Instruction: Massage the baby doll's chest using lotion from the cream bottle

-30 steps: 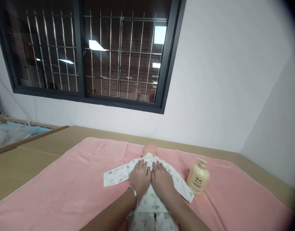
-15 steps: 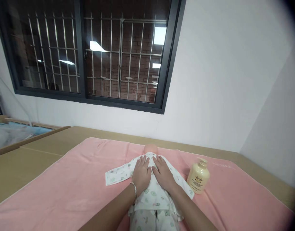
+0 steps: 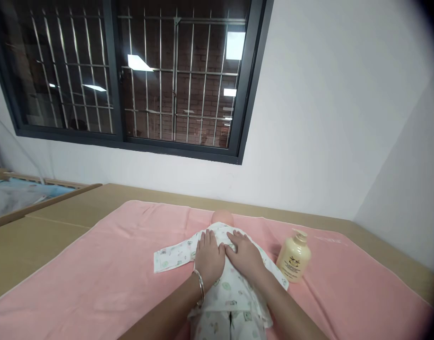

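A baby doll (image 3: pixel 222 217) lies on a pink towel (image 3: pixel 107 264), its head toward the wall. It wears a white printed top (image 3: pixel 226 288) and matching trousers (image 3: pixel 217 326); one sleeve stretches out to the left. My left hand (image 3: pixel 209 257), a silver bangle at its wrist, rests on the left of the doll's upper body with fingers extended. On the right of the upper body lies my right hand (image 3: pixel 246 255), its fingers spread and slightly bent. The thumbs nearly meet at the middle. Neither hand holds anything. A cream pump bottle (image 3: pixel 293 257) stands right of the doll, near the right sleeve's end.
The towel covers a tan tabletop (image 3: pixel 54 236) against a white wall (image 3: pixel 319 118). Above is a dark-framed window (image 3: pixel 177 146) with metal bars outside. At the far left, a wooden-edged bin (image 3: pixel 32 191) holds plastic and blue material.
My right hand's fingers have bent and drawn slightly back on the top. The left hand stays on the doll, its fingers closer together. The camera view has shifted slightly.
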`<state>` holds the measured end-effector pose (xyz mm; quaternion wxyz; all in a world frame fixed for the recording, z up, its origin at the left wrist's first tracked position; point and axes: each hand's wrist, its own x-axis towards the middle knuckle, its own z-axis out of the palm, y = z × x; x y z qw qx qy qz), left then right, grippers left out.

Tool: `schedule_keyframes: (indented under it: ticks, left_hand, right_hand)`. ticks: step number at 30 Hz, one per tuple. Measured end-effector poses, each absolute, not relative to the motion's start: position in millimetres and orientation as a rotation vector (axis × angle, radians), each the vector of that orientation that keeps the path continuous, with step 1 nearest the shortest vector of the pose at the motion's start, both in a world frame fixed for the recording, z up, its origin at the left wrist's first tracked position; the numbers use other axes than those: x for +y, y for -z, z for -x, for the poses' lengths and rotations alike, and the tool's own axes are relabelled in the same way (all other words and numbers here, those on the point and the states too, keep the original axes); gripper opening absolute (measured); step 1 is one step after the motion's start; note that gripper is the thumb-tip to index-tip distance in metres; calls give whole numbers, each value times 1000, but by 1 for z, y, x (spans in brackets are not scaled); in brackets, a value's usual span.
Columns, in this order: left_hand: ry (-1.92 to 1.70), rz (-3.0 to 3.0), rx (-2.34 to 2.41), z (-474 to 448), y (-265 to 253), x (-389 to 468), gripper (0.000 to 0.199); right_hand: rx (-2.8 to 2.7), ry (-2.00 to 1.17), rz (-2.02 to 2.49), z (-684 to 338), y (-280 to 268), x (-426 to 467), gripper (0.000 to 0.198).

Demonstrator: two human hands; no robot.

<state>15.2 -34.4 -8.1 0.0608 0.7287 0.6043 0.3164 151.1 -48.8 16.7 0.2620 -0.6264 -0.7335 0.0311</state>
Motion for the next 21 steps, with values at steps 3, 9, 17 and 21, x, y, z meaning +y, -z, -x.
schedule_keyframes:
  ticks: [3, 9, 17, 21]
  left_hand:
    - [-986, -2216, 1729, -11, 12, -25, 56]
    - [-996, -2217, 1607, -4, 16, -13, 56]
    - [-990, -2249, 1645, -5, 14, -17, 57]
    - [-973, -2284, 1643, -4, 14, -18, 56]
  right_hand:
    - [-2018, -60, 1586, -156, -6, -40, 49]
    - [-1962, -32, 1621, -152, 10, -36, 51]
    - [-1953, -50, 1614, -153, 12, -35, 50]
    - [-1963, -59, 1630, -152, 11, -35, 51]
